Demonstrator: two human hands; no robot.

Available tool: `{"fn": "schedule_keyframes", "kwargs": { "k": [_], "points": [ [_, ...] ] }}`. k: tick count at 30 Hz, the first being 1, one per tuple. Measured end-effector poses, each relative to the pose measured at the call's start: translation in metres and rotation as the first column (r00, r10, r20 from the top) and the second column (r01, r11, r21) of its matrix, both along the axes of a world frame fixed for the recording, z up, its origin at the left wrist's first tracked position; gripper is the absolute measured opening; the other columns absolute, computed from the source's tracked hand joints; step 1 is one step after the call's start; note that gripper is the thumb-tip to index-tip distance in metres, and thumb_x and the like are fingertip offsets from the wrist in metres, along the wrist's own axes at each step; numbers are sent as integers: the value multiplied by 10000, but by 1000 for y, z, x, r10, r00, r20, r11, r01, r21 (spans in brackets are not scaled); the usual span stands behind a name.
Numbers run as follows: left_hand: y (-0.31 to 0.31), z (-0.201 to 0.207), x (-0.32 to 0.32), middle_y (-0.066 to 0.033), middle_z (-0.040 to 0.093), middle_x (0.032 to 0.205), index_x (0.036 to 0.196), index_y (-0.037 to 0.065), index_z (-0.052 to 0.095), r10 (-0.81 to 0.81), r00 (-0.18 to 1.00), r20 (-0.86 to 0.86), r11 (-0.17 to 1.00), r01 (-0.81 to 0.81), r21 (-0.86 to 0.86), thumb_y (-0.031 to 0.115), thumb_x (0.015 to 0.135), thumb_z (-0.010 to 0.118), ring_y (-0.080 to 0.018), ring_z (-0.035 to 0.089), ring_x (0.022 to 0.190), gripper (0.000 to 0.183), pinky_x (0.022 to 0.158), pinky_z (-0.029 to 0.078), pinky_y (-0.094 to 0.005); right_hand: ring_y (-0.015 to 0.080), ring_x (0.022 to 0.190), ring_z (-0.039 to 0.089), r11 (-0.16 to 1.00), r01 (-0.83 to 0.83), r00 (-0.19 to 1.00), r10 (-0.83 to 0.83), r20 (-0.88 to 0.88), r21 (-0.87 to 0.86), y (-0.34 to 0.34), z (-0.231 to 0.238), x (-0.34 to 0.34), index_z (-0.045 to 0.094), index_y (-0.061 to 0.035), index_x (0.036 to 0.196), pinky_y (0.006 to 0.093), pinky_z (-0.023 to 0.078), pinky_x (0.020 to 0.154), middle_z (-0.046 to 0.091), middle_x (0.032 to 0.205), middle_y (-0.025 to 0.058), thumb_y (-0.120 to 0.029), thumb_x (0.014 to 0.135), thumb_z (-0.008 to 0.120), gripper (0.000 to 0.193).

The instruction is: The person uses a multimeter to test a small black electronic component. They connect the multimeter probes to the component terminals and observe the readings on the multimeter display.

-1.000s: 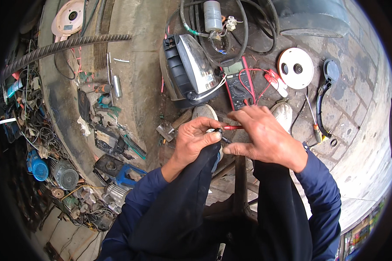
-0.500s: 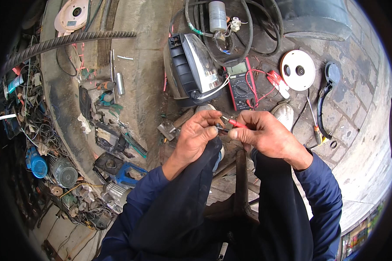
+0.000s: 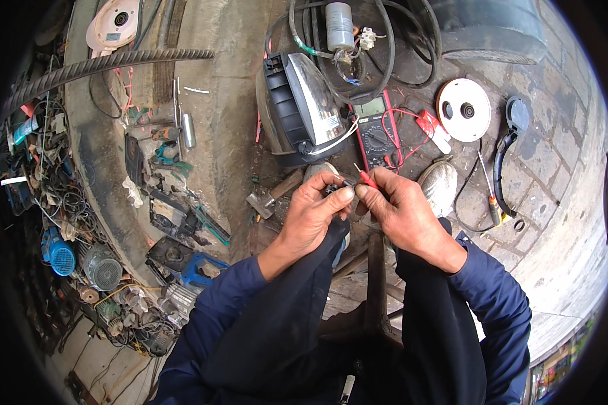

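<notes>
My right hand (image 3: pixel 407 217) is closed on a red test probe (image 3: pixel 367 179), whose thin metal tip points up and away from me. My left hand (image 3: pixel 312 224) is closed in a pinch at a small dark piece (image 3: pixel 347 183) that sits between the two hands. Fingers cover most of that piece, so its kind cannot be made out. Both hands nearly touch above my knees. Just beyond them a red and black multimeter (image 3: pixel 375 138) lies face up, red lead running from it. Left of the meter rests a shiny metal appliance body with a black side (image 3: pixel 304 111).
A hammer (image 3: pixel 271 197) lies left of my shoe. To the right are a white disc (image 3: pixel 463 110), a black curved handle (image 3: pixel 501 158) and a screwdriver (image 3: pixel 493 202). A grey cylinder (image 3: pixel 338 27) and coiled black cable (image 3: pixel 388 61) lie beyond. Scrap motors (image 3: pixel 103 271) pile up at left.
My right hand has turned, so the red probe now points up instead of toward my left fingers. My left hand has drawn in close against the right thumb.
</notes>
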State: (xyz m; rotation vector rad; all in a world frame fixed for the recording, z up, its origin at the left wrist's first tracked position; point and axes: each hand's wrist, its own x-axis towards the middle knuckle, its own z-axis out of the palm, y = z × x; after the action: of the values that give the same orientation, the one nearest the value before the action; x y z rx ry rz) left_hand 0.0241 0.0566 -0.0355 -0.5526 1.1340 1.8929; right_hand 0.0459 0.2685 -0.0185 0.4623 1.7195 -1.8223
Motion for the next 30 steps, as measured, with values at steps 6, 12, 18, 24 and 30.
{"fn": "schedule_keyframes", "kwargs": {
  "k": [6, 12, 18, 24, 30],
  "points": [
    [2, 1, 1, -48, 716, 1139, 1192, 90, 655, 27, 999, -28, 1000, -27, -9, 90, 1024, 678, -114, 641, 895, 170, 745, 485, -261, 275, 668, 701, 988, 34, 999, -30, 28, -152, -5, 1, 1, 658, 18, 1030, 414, 515, 618, 656, 755, 216, -174, 1053, 621, 197],
    [4, 1, -4, -83, 715, 1139, 1165, 87, 641, 57, 998, -8, 998, -57, 29, 48, 1033, 653, -98, 631, 824, 138, 637, 482, -214, 408, 701, 700, 991, -129, 987, 133, -88, 47, 6, 2, -5, 680, 10, 1051, 468, 523, 620, 674, 763, 237, -180, 1038, 632, 196],
    [4, 9, -7, -93, 723, 1083, 1173, 93, 643, 75, 997, -19, 997, -74, 38, 87, 1046, 643, -90, 641, 778, 127, 606, 482, -209, 440, 757, 669, 885, 6, 854, 238, -463, 466, 13, -4, -15, 635, 0, 979, 518, 514, 651, 663, 793, 214, -180, 998, 669, 184],
    [3, 10, -6, -83, 728, 990, 1218, 83, 646, 42, 998, 39, 998, -41, -41, 125, 1047, 656, -84, 643, 704, 177, 597, 491, -214, 417, 731, 665, 859, -42, 796, 337, -503, 510, 15, -1, -17, 650, 6, 1160, 491, 540, 656, 647, 812, 195, -179, 998, 653, 246],
    [2, 11, -4, -86, 727, 965, 1214, 76, 654, 8, 1000, 20, 999, -8, -46, 130, 1040, 670, -85, 637, 674, 183, 591, 491, -217, 399, 682, 671, 818, -113, 786, 421, -453, 563, 13, 0, -18, 658, 2, 1243, 482, 549, 624, 647, 790, 186, -211, 1004, 641, 321]
  ]
}}
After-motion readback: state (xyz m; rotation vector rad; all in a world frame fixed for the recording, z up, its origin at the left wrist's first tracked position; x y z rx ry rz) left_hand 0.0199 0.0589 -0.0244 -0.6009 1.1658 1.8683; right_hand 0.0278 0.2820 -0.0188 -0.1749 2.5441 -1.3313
